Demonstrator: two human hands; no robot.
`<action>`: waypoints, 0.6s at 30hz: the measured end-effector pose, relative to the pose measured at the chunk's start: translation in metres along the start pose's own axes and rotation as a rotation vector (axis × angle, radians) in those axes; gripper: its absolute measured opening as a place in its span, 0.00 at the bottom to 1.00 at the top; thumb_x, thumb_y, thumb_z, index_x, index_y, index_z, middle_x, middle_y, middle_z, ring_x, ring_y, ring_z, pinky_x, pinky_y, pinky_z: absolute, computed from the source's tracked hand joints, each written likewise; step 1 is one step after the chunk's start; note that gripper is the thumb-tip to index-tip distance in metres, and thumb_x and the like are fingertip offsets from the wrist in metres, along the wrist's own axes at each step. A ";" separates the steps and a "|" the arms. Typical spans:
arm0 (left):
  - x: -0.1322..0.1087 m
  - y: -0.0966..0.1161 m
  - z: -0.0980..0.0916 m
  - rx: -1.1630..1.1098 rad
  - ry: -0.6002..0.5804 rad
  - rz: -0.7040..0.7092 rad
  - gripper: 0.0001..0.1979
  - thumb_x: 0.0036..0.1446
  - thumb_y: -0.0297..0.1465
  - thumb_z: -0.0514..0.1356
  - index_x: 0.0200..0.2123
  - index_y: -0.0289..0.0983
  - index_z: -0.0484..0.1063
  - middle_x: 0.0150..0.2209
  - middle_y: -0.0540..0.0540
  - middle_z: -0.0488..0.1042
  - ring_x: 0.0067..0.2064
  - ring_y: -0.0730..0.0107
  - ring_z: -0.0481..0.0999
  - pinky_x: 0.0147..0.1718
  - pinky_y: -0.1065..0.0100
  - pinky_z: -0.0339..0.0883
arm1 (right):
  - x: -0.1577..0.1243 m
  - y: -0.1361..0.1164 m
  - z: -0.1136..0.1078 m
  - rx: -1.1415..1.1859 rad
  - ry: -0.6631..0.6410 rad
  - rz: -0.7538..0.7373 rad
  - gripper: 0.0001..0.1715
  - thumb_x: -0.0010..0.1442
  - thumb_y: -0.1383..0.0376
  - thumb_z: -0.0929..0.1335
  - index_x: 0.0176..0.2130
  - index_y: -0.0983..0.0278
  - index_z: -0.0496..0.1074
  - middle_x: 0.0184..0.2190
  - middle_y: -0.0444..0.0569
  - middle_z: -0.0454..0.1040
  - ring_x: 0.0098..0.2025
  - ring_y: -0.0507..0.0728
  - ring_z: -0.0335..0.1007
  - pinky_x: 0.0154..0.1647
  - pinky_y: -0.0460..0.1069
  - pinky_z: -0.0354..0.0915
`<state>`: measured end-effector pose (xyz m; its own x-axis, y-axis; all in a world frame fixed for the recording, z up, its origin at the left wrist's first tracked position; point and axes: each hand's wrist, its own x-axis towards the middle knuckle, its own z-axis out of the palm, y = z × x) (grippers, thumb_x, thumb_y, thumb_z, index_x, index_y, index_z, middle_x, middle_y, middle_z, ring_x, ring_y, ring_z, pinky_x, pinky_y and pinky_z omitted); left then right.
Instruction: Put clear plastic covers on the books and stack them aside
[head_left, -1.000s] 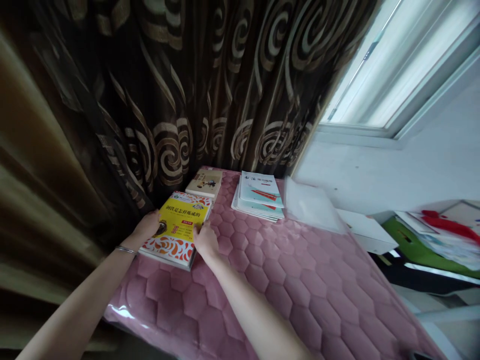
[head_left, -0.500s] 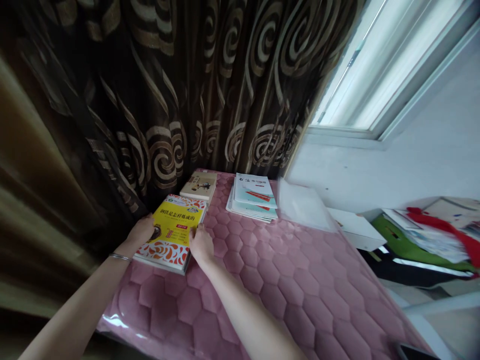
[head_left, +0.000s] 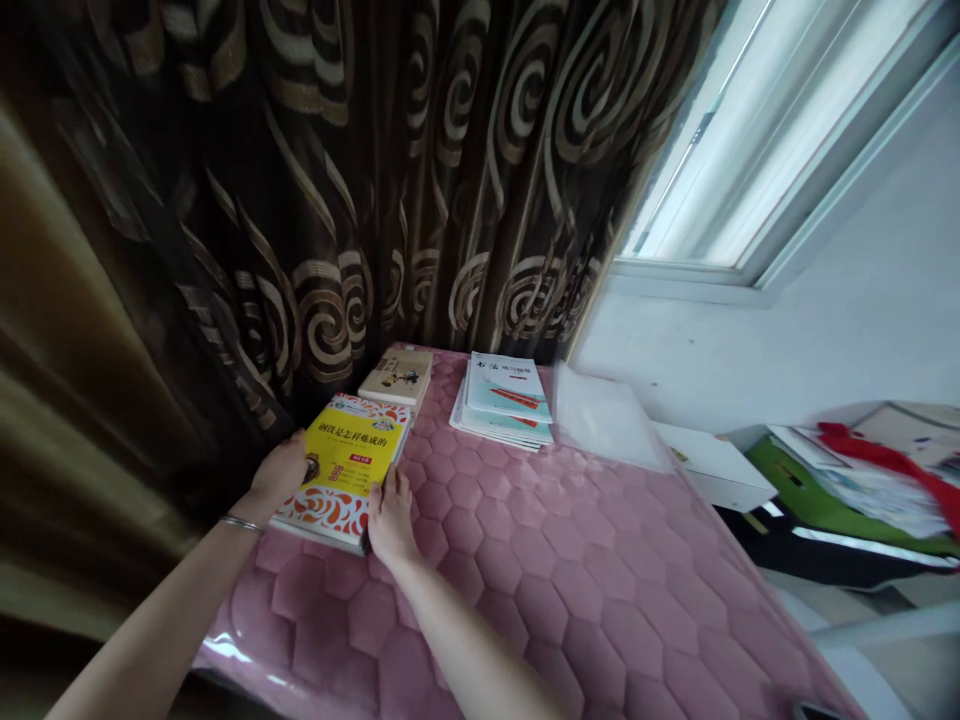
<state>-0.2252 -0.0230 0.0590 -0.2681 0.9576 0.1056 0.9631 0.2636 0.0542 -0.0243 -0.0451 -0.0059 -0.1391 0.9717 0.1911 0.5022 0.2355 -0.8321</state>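
A yellow book point(head_left: 352, 440) with orange-and-white patterned bands lies on the pink padded table cover, with pages or another book showing beneath it. My left hand point(head_left: 280, 472) grips its left edge, some fingers hidden at the far side. Against the lower right edge, my right hand point(head_left: 391, 518) holds the book with bent fingers. Just behind it lies a beige book point(head_left: 397, 374) with a dark drawing. To the right rests a stack of thin white-and-teal booklets point(head_left: 504, 392).
A dark curtain point(head_left: 330, 220) with swirls hangs behind and left of the pink-covered table point(head_left: 600, 560). Clear plastic sheeting point(head_left: 607, 415) lies at the back right, beside a white box point(head_left: 712, 465). Papers and a red cloth point(head_left: 885, 460) sit past the right edge.
My right hand has slid slightly down and left along the book's right edge. The book and my left hand are nearly where they were; the view has shifted a little.
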 end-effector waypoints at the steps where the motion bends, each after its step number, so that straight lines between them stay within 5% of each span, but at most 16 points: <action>1: -0.003 0.004 -0.003 0.011 0.019 -0.004 0.21 0.57 0.19 0.48 0.54 0.27 0.65 0.45 0.34 0.77 0.44 0.58 0.79 0.45 0.63 0.70 | 0.000 0.004 0.000 0.001 -0.029 -0.003 0.28 0.67 0.64 0.56 0.64 0.68 0.57 0.63 0.65 0.58 0.66 0.66 0.54 0.63 0.65 0.55; 5: -0.025 0.041 -0.010 0.049 0.140 0.096 0.24 0.57 0.19 0.47 0.57 0.29 0.65 0.58 0.29 0.67 0.57 0.49 0.70 0.57 0.49 0.60 | -0.008 0.020 -0.021 -0.024 -0.173 -0.073 0.30 0.68 0.58 0.57 0.66 0.66 0.56 0.65 0.61 0.57 0.67 0.63 0.51 0.65 0.62 0.55; 8: -0.055 0.087 -0.006 0.039 0.170 0.274 0.23 0.61 0.24 0.48 0.58 0.36 0.67 0.63 0.36 0.63 0.63 0.52 0.64 0.61 0.51 0.56 | -0.024 0.043 -0.062 -0.169 -0.236 -0.254 0.31 0.67 0.58 0.59 0.65 0.68 0.59 0.65 0.59 0.58 0.67 0.63 0.51 0.66 0.60 0.54; 11: -0.093 0.129 0.011 0.004 0.169 0.497 0.23 0.63 0.29 0.50 0.61 0.37 0.65 0.64 0.38 0.63 0.65 0.50 0.61 0.63 0.47 0.52 | -0.042 0.079 -0.120 -0.407 -0.218 -0.313 0.27 0.66 0.60 0.61 0.62 0.63 0.64 0.65 0.56 0.59 0.64 0.65 0.57 0.65 0.61 0.56; 14: -0.123 0.158 0.036 0.028 0.132 0.507 0.25 0.58 0.25 0.54 0.60 0.37 0.66 0.63 0.36 0.64 0.64 0.48 0.61 0.63 0.42 0.49 | -0.058 0.117 -0.182 -0.632 -0.173 -0.203 0.25 0.65 0.60 0.61 0.59 0.61 0.69 0.65 0.54 0.61 0.65 0.66 0.56 0.63 0.63 0.57; 18: -0.130 0.195 0.068 -0.041 0.059 0.612 0.25 0.57 0.25 0.55 0.59 0.36 0.68 0.62 0.37 0.65 0.63 0.50 0.65 0.62 0.47 0.57 | -0.075 0.149 -0.235 -0.762 -0.101 -0.127 0.25 0.67 0.60 0.59 0.60 0.58 0.67 0.63 0.51 0.64 0.66 0.64 0.55 0.64 0.64 0.54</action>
<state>-0.0009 -0.0882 -0.0116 0.3314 0.9252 0.1847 0.9412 -0.3379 0.0041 0.2613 -0.0781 -0.0221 -0.2939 0.9384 0.1820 0.9201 0.3293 -0.2122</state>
